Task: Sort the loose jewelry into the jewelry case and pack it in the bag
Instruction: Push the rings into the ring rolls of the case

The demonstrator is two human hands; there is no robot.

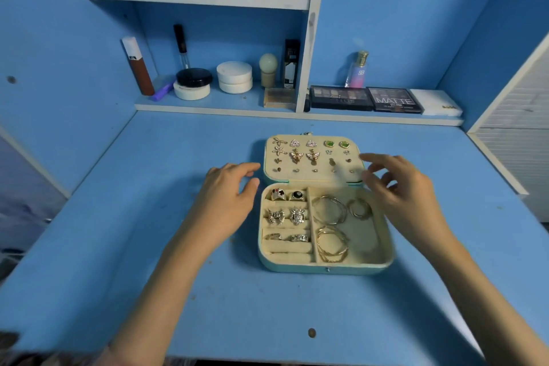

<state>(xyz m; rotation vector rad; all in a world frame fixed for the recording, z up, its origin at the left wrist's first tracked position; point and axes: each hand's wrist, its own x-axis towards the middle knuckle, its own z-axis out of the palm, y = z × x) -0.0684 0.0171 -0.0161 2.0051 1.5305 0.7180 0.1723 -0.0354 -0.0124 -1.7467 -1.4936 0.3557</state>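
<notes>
Flanking the open jewelry case on the blue desk, both hands are apart and hold nothing. The left hand has relaxed fingers just beside the case's left edge at the hinge. The right hand hovers with fingers spread over the right edge.

The case looks filled. Rings sit in the padded rolls on the left of the base, hoop earrings lie loose in the right compartment, and stud earrings are pinned across the lid panel. No loose jewelry shows on the desk, so closing the case seems to be the step in hand.

Swinging the lid over quickly could jolt the loose hoops onto the divider or the rim, where they would jam the closure. Dangling pieces on the panel might also snag the rings beneath.

No bag is in view. The right fingertips are blurred, so whether they touch the lid cannot be told. The lowest row of studs is too small to identify.
</notes>
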